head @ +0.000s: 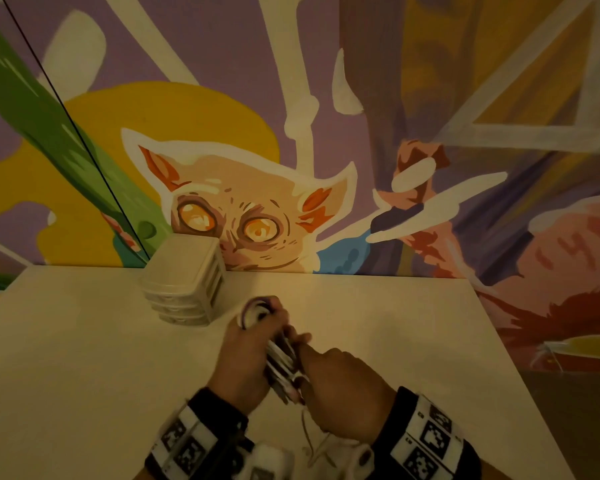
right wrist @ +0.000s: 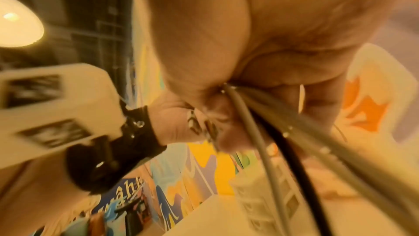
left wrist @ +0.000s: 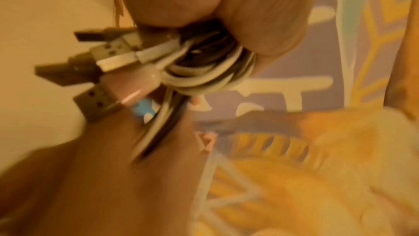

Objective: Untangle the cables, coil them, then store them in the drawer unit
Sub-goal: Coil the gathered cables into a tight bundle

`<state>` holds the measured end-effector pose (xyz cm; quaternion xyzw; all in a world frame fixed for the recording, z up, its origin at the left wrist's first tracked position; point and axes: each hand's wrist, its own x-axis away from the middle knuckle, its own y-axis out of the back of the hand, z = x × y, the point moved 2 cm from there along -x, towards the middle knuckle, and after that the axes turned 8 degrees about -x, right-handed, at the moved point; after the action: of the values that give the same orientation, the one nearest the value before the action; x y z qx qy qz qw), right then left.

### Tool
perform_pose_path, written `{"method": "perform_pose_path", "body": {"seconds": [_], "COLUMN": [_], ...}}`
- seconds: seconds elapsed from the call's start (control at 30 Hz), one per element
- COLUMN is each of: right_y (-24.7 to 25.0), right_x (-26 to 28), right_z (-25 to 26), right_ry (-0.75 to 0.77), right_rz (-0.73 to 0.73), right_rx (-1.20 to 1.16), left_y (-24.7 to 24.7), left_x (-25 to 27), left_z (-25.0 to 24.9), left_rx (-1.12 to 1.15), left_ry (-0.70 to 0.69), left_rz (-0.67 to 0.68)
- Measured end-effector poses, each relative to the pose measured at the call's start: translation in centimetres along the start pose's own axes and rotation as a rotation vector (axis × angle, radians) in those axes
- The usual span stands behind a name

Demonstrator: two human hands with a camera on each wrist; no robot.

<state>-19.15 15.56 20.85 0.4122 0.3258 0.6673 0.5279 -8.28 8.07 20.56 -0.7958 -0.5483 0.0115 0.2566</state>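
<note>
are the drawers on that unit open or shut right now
Shut: in the head view the drawer unit shows its stacked drawer fronts flush, none pulled out. The cables are between both hands.

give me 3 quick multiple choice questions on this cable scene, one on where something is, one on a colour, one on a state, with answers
1. Where does the drawer unit stand on the table?
A. at the far edge by the painted wall
B. at the near edge under the wrists
C. on the floor beside the table

2. What colours are the cables in the bundle?
A. all red
B. mostly white with some black
C. all green

3. What state are the drawers in?
A. the top one pulled fully out
B. all removed
C. all pushed in

Answers:
1. A, the head view shows the unit against the mural, beyond both hands.
2. B, the left wrist view shows white loops wound with dark ones.
3. C, no drawer front sticks out, while the left hand and right hand both grip the cables above the table.
</note>
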Motion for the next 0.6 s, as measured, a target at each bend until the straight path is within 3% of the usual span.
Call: {"method": "perform_pose_path", "body": {"seconds": [0.07,0.2,0.4,0.47,0.53,0.6], "right_y": [-0.6,-0.4,0.0,0.4,0.9,0.7], "right_x": [0.7,2.0,4.1,3.8,2.8,1.4], "right_z": [-1.4,-4.9,-9.5,-8.8,-6.5,-3.9], "right_ry": [-0.04,-0.127,-0.322,-0.268,-0.153,-0.063], "right_rz": [0.015,0.022,0.185,0.116,-0.054,-0.096], "right_rx": [-0.105,0.083,0.24,0.121,-0.123,-0.376], "left_y": [1.9,6.6,8.6,6.3,3.2,0.0], "left_x": [-1.4,-3.4,-3.4,-2.3,-1.1,0.2], "left_z": [-1.7,-5.2,-6.5,-5.9,-4.4,-2.4], "left_rx": [0.154,0.313,0.225,0.14,0.04,-0.035], "left_ry": [0.045,-0.02,-0.126,-0.113,-0.082,-0.032], "left_rz": [-0.101,-0.147,-0.186,-0.154,-0.116,-0.017]}}
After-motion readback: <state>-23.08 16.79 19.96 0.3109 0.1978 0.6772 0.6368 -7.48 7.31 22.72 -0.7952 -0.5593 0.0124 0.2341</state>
